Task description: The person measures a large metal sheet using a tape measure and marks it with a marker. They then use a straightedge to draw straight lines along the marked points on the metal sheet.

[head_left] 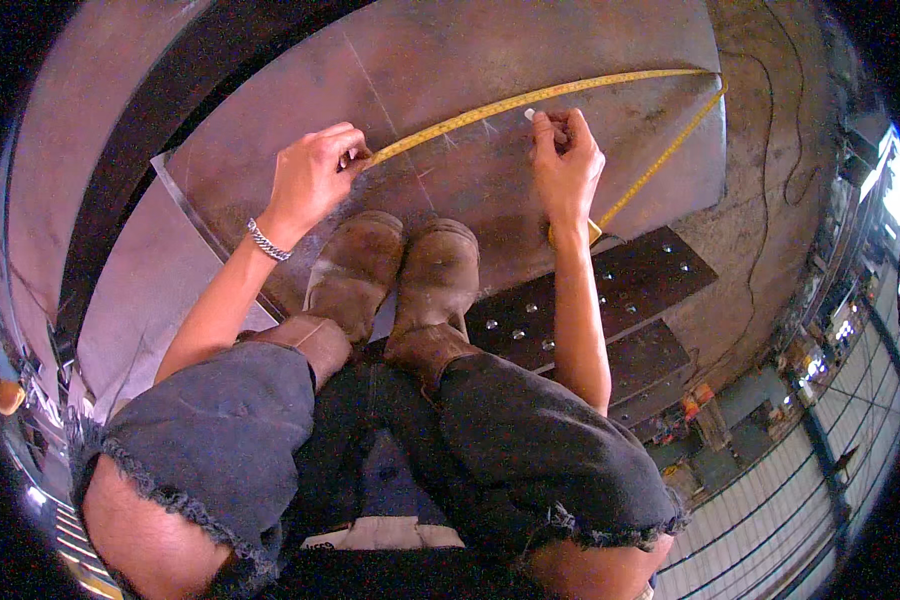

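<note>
My left hand (315, 170), with a chain bracelet at its wrist, pinches the end of a yellow measuring tape (490, 108). The blade runs rightward over a large steel plate (300, 90), bends at the plate's right edge and comes back toward the tape case (594, 233), which is partly hidden behind my right wrist. Between the thumb and fingers of my right hand (568, 160) is a small white piece of chalk (530, 114), held just below the blade. Thin pale lines and a few strokes mark the plate near the tape.
My boots (435, 265) stand on the plate. Dark drilled steel plates (660, 268) lie to the right, beside the brown floor (760, 190), where a thin cable (770, 110) trails. A dark curved beam edge (120, 170) passes along the left.
</note>
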Motion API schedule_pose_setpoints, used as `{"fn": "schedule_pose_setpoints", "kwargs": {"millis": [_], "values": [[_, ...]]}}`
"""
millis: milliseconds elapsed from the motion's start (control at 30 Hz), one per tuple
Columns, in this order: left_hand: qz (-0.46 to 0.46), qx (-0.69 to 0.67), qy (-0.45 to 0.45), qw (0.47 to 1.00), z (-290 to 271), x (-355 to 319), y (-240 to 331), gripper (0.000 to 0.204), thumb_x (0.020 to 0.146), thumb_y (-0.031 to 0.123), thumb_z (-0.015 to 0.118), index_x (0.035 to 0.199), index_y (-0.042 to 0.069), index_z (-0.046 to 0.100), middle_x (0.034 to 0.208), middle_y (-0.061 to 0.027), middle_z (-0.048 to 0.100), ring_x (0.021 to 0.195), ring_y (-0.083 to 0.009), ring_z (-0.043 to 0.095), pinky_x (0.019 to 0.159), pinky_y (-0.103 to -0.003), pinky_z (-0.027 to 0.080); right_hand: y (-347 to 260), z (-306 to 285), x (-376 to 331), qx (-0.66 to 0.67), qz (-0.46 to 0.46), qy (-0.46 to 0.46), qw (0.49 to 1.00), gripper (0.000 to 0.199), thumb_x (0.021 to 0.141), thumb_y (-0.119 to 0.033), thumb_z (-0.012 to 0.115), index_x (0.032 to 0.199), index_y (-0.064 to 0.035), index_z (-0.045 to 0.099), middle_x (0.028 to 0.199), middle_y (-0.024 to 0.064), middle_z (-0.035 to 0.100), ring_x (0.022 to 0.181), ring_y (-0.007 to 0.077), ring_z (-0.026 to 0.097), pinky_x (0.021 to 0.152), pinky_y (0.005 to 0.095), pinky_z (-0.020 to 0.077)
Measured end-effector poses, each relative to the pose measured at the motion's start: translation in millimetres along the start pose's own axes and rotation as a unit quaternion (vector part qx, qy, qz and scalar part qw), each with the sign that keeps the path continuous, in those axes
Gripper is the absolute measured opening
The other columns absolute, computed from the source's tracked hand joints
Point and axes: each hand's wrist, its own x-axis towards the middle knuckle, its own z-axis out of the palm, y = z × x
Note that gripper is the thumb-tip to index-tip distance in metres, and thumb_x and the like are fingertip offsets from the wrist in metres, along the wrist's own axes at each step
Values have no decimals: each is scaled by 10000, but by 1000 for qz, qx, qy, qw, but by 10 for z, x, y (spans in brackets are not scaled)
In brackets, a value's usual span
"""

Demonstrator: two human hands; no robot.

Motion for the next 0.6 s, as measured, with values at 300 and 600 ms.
{"fn": "schedule_pose_setpoints", "kwargs": {"millis": [300, 600], "values": [[-22, -2, -24, 999, 26, -4, -30, 72, 844, 144, 732, 862, 90, 688, 864, -38, 679, 782, -258, 686, 672, -385, 528, 158, 88, 79, 194, 39, 25, 980, 187, 885, -154, 788, 983, -9, 723, 879, 52, 748, 745, 138, 669, 699, 295, 546], [-25, -2, -22, 999, 15, 6, -10, 55, 847, 132, 715, 857, 89, 683, 859, -39, 677, 781, -255, 687, 678, -387, 533, 264, 192, 129, 81, -65, 31, 994, 186, 903, -169, 762, 1005, -16, 733, 922, 127, 747, 855, 245, 738, 775, 355, 565]]}}
